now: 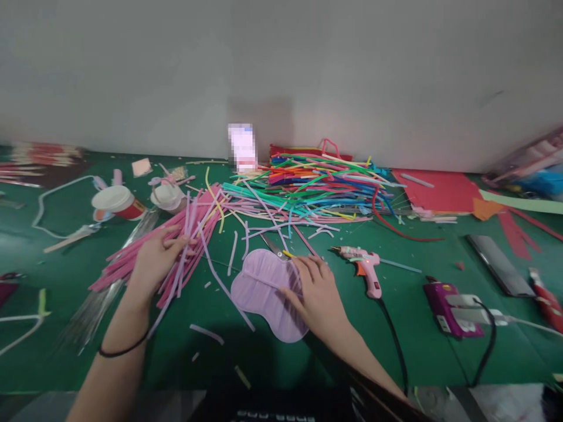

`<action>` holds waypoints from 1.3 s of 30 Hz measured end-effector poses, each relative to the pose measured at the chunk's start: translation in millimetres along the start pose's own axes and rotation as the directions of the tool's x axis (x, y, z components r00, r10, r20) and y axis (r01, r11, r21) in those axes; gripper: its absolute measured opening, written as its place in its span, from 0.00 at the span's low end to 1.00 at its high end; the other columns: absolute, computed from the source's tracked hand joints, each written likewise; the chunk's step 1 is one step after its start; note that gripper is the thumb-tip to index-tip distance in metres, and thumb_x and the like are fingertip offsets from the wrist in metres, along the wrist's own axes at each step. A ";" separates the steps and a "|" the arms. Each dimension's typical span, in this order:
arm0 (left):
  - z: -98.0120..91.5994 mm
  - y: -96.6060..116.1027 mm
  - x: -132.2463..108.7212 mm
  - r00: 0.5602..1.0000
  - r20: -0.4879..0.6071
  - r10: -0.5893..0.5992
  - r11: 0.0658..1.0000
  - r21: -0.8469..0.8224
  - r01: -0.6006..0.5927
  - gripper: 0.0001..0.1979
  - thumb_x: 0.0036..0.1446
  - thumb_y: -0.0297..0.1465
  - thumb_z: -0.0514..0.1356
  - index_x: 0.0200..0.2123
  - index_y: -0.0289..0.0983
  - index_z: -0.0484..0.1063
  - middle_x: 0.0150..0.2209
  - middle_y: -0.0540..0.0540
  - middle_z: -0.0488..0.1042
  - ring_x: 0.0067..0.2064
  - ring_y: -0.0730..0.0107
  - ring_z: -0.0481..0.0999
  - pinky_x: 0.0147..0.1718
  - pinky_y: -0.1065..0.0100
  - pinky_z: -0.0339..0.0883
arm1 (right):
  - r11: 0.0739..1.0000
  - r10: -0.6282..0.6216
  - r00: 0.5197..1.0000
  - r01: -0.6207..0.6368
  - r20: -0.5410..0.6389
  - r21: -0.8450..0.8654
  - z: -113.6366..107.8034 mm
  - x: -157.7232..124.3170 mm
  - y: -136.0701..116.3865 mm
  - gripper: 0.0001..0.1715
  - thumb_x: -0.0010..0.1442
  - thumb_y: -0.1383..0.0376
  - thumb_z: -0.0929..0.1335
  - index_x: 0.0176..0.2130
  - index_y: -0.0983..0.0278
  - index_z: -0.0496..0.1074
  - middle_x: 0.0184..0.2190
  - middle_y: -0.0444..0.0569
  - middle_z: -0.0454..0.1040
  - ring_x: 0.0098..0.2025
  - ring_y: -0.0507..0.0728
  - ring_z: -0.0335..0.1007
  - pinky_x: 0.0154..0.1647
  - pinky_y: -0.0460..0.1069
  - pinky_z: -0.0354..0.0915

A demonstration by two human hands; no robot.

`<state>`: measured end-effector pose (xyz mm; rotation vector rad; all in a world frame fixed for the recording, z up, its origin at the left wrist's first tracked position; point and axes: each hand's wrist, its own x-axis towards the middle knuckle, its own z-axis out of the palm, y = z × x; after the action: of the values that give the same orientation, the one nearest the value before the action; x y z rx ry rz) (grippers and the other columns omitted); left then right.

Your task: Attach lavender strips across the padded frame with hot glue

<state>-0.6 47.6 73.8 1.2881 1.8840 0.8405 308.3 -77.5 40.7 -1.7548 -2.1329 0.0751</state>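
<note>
My left hand (160, 258) is closed around a few lavender pipe cleaners (185, 264), above a thick bundle of pink pipe cleaners (127, 252). My right hand (319, 293) lies over the right side of a flat, lobed lavender piece (264, 287), fingers and thumb spread on it. A narrow lavender strip runs across that piece. Partly hidden behind its upper edge are scissors (278, 251). Loose lavender pipe cleaners and short cut bits (206, 333) lie between and around my hands. To the right of my right hand lies a pink glue gun (363, 264).
Behind my hands spreads a heap of many-coloured pipe cleaners (316, 181). A lit phone (243, 146) leans against the wall. Paper cups (118, 202) stand at left. On the right lie red sheets (444, 190), a dark phone (499, 264) and a purple power block with cables (451, 308).
</note>
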 end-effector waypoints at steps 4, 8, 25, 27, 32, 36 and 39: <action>9.2 7.1 -29.8 0.938 -0.083 0.337 0.714 0.672 -0.197 0.26 0.66 0.41 0.52 0.59 0.30 0.67 0.52 0.31 0.76 0.54 0.42 0.74 0.48 0.53 0.66 | 0.981 0.143 0.987 -0.132 0.074 -0.144 12.0 1.3 -10.1 0.39 0.59 0.50 0.71 0.61 0.69 0.65 0.56 0.64 0.70 0.57 0.73 0.62 0.59 0.68 0.56; 24.5 2.1 -62.5 0.968 0.069 0.241 0.753 0.616 -0.231 0.22 0.65 0.45 0.50 0.50 0.38 0.75 0.39 0.42 0.81 0.40 0.55 0.80 0.40 0.62 0.67 | 0.973 0.208 0.966 -0.188 0.154 -0.135 7.5 4.2 -7.0 0.44 0.48 0.44 0.76 0.53 0.69 0.70 0.48 0.63 0.71 0.51 0.73 0.65 0.52 0.66 0.61; 102.4 22.2 -102.9 0.842 0.528 0.106 0.779 -0.571 0.260 0.32 0.53 0.45 0.67 0.57 0.35 0.70 0.50 0.34 0.79 0.50 0.52 0.80 0.44 0.60 0.75 | 0.489 0.576 0.813 -0.424 0.083 0.762 -17.4 -5.0 14.9 0.20 0.60 0.49 0.68 0.31 0.61 0.63 0.22 0.37 0.58 0.24 0.50 0.53 0.24 0.46 0.54; 112.3 30.8 -106.4 0.832 0.552 0.062 0.692 -0.624 0.363 0.30 0.52 0.42 0.69 0.54 0.34 0.72 0.47 0.34 0.80 0.47 0.51 0.81 0.43 0.59 0.76 | 0.476 0.547 0.831 -0.410 0.103 0.778 -17.4 -9.7 14.6 0.19 0.63 0.49 0.67 0.33 0.62 0.65 0.23 0.39 0.63 0.26 0.51 0.59 0.27 0.46 0.58; 112.1 39.5 -104.2 0.909 0.416 0.011 0.645 -0.698 0.311 0.28 0.46 0.39 0.73 0.50 0.34 0.77 0.44 0.37 0.82 0.45 0.51 0.81 0.44 0.57 0.77 | 0.627 0.684 0.716 -0.479 -0.140 0.614 -27.3 -34.5 42.7 0.20 0.66 0.49 0.64 0.39 0.63 0.70 0.35 0.50 0.74 0.38 0.58 0.70 0.42 0.52 0.65; 109.2 42.4 -100.9 0.949 0.314 0.038 0.700 -0.686 0.199 0.27 0.45 0.40 0.73 0.47 0.34 0.79 0.43 0.38 0.82 0.44 0.53 0.82 0.45 0.58 0.76 | 0.784 0.593 0.709 -0.617 -0.382 0.072 -21.6 -49.6 79.6 0.34 0.63 0.42 0.63 0.46 0.70 0.70 0.43 0.65 0.72 0.46 0.69 0.65 0.47 0.62 0.61; 113.3 43.8 -102.9 0.961 0.271 0.057 0.738 -0.660 0.142 0.26 0.45 0.42 0.73 0.46 0.34 0.79 0.43 0.38 0.82 0.46 0.52 0.81 0.47 0.58 0.75 | 0.736 0.579 0.751 -0.649 -0.318 -0.193 -6.8 -52.5 98.1 0.46 0.62 0.38 0.61 0.51 0.79 0.68 0.42 0.73 0.71 0.43 0.72 0.66 0.42 0.62 0.61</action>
<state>142.0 -22.6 66.1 0.8326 1.1937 1.1205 410.2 -107.4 6.8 -2.4502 -1.3540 -0.2813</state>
